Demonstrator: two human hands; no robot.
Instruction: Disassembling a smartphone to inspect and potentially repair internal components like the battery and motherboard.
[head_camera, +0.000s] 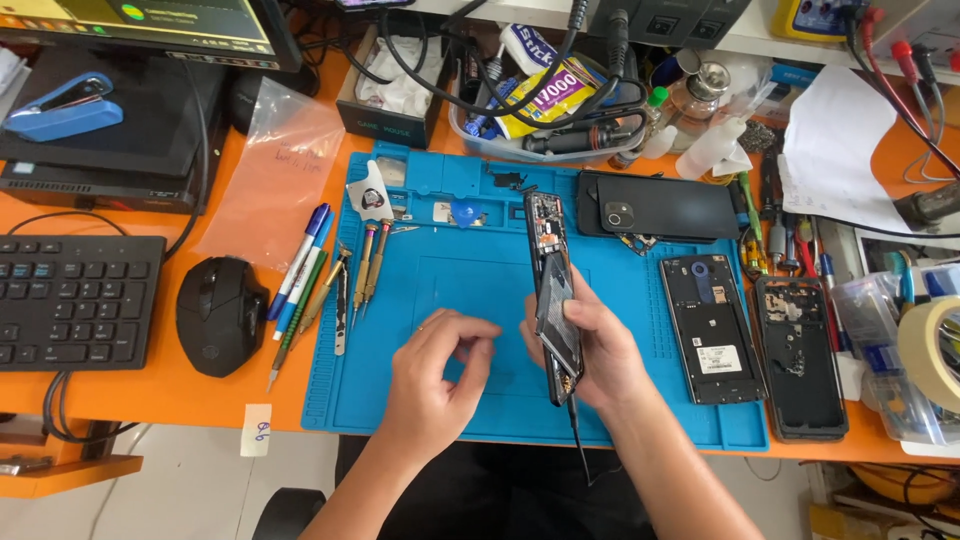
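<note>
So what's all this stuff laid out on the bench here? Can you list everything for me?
Repair mat: one, blue, middle of the orange desk.
Opened phone: one, black, held upright on edge above the mat.
Phone shells: two, black, right part of the mat and just beyond.
Phone back cover: one, black, top right of the mat.
Screwdrivers: several, left edge of the mat.
Pens: a few, blue and green, left of the mat.
Mouse: one, black, left.
Keyboard: one, black, far left.
Stapler: one, blue, top left.
Tape roll: one, cream, right edge.
Left hand: empty, fingers pinched over the mat.
Right hand: gripping the opened phone.
</note>
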